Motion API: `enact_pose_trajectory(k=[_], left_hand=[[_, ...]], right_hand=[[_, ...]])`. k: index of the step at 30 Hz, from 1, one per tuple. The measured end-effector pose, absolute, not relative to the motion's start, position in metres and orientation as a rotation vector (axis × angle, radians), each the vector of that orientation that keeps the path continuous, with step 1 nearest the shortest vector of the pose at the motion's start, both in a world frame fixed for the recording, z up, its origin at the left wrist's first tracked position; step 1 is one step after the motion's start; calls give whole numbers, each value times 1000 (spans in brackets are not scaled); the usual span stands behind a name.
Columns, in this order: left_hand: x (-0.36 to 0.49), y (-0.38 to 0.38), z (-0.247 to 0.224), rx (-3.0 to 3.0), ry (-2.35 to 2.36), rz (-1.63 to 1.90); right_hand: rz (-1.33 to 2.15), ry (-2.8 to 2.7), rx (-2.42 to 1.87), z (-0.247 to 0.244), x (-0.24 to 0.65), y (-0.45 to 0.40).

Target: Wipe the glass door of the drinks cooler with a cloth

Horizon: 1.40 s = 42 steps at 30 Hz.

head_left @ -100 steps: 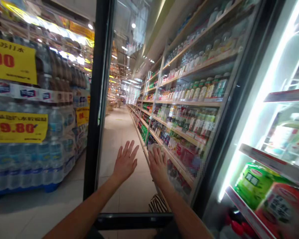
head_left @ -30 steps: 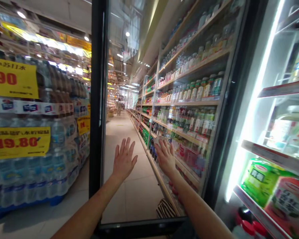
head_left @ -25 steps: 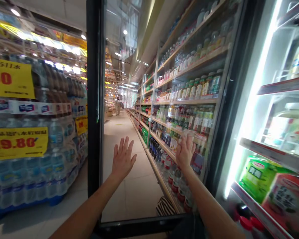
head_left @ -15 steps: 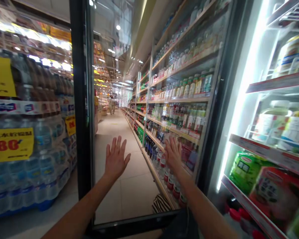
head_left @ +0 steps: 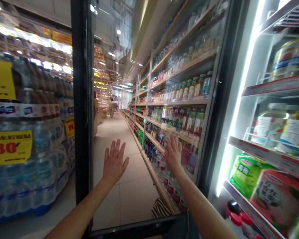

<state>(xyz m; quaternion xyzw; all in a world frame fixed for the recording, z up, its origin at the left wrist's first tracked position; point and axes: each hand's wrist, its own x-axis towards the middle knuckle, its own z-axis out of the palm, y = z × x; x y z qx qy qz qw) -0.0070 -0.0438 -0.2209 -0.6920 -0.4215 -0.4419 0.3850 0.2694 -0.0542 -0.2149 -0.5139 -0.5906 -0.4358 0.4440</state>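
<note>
Both bare hands were held open, neither clenched and nothing grasped. The left hand (head_left: 114, 162) was raised with its palm forward and its fingers spread, and it was seen against the pane of a tall glass door with a black metal frame (head_left: 80, 99). The right hand (head_left: 173, 154) was held open at the same pane, its fingers slightly blurred. Whether either palm was pressed on the glass could not be told for certain, though both were placed close to it, well apart from each other, with the door's black bottom rail below them.

Beyond the pane, a long wooden shelf run of bottled drinks (head_left: 179, 103) was seen along a pale tiled aisle floor (head_left: 122, 199). A black-and-beige striped cloth (head_left: 161, 208) was seen low near the rail. To the right, a brightly lit chiller shelf (head_left: 271, 156) carried a green package (head_left: 245, 174) and a red-and-white package (head_left: 276, 199). To the left, shrink-wrapped water bottles (head_left: 41, 139) were stacked under a yellow price sign (head_left: 10, 149).
</note>
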Motion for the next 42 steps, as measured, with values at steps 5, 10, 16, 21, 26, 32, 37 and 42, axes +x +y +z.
enact_pose_trajectory(k=[5,10,16,21,26,32,37,42], left_hand=[[-3,-44,-223,-1768,-1118,-1149],[-1,-44,-224,-1765,-1132,-1150],[-4,-45,-223,-1772,-1121,-1117],[-1,-45,-224,-1775,-1127,-1137],[-1,-46,-223,-1779,-1118,-1141],[-3,-46,-223,-1773,-1128,-1109],[-1,-46,-224,-1790,-1154,-1121],[-3,-46,-223,-1804,-1142,-1136]], right_hand=[[-788,-891,-1437,-193,336,-64],[-983,-1181,-1325,-200,294,-59],[-1127,-1572,-1222,-208,264,-54],[-977,-1031,-1380,-189,310,-57],[-1117,-1390,-1276,-204,264,-53],[-1134,-1374,-1287,-201,274,-53],[-920,-946,-1388,-185,297,-55],[-1084,-1402,-1267,-199,255,-49]])
